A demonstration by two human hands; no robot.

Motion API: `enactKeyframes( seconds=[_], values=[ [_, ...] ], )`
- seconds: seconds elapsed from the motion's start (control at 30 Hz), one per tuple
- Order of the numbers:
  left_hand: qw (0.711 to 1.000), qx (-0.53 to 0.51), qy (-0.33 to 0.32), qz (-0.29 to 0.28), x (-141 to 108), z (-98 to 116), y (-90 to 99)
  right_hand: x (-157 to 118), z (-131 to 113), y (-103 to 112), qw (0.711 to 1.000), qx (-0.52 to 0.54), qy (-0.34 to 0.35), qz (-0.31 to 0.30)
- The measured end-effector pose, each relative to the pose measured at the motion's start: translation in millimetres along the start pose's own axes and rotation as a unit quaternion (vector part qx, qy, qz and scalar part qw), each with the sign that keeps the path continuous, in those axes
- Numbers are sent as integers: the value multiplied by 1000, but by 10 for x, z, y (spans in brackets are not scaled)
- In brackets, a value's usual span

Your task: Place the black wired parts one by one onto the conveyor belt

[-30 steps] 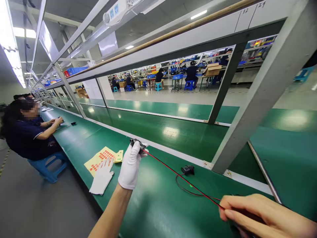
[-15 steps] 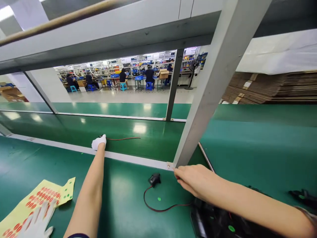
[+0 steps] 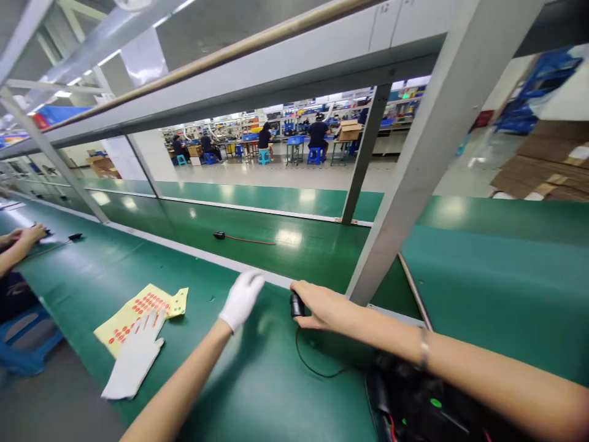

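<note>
My left hand [image 3: 242, 299], in a white glove, hovers over the green bench near the pale rail, fingers loosely bent and apart with nothing in them. My bare right hand [image 3: 317, 306] grips a small black part [image 3: 297, 304], thumb below and fingers above. A thin wire [image 3: 317, 371] runs from that part toward a dark pile of black parts [image 3: 427, 399] under my right forearm. Beyond the rail, another black part [image 3: 219, 235] with a red wire lies on the green belt [image 3: 257, 261].
An empty white glove [image 3: 135, 356] lies partly over a yellow sticker sheet [image 3: 151, 301] at left. A slanted grey post [image 3: 405, 178] rises beside my right hand. At far left, another person's hands [image 3: 30, 238] work at the bench. Flattened cardboard [image 3: 547, 159] is stacked at right.
My left hand has let go of the black part on the belt and drawn back over the bench. My right hand has left the post's foot and taken hold of the black part. The view has shifted left.
</note>
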State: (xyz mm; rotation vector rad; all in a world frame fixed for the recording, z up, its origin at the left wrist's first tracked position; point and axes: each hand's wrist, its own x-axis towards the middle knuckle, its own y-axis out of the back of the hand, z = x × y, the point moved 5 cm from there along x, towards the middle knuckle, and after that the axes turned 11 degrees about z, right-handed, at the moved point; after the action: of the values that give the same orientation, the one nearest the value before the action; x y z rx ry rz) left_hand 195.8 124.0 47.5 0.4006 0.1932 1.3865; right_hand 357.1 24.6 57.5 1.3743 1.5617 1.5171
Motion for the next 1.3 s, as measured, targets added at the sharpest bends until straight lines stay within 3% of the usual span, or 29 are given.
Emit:
enactKeyframes(
  seconds=[0.1,0.17,0.33,0.47,0.7,0.77,0.83,0.93,1.0,1.07,1.17,1.3],
  values=[
    [991,-86,-22,-105,-836,204,-75,-217,-399,364,996,21,71,47],
    [979,-134,-33,-148,-1244,343,-59,-443,-665,525,989,35,106,96],
    [925,-276,4,-263,-1778,488,7,-967,-1091,704,954,108,178,214],
    [896,-291,13,-336,-1932,466,-31,-1112,-1205,806,933,129,207,263],
    [926,-204,70,-309,-2058,377,-73,-1211,-1245,843,944,178,200,194],
    [924,-218,71,-306,-2134,426,-83,-1235,-1190,776,949,225,155,155],
    [909,-280,83,-296,-2205,456,-133,-1233,-1077,641,952,285,49,102],
    [848,-416,185,-272,-2287,357,-323,-1216,-909,388,903,408,-127,35],
    [786,-480,284,-269,-2338,235,-493,-1185,-876,256,850,494,-184,6],
    [745,-507,345,-262,-2364,145,-611,-1149,-877,177,811,546,-209,2],
    [739,-518,355,-244,-2356,106,-652,-1135,-906,107,791,566,-232,8],
    [778,-514,294,-209,-2328,193,-517,-1202,-912,75,791,565,-228,56]
  ],
)
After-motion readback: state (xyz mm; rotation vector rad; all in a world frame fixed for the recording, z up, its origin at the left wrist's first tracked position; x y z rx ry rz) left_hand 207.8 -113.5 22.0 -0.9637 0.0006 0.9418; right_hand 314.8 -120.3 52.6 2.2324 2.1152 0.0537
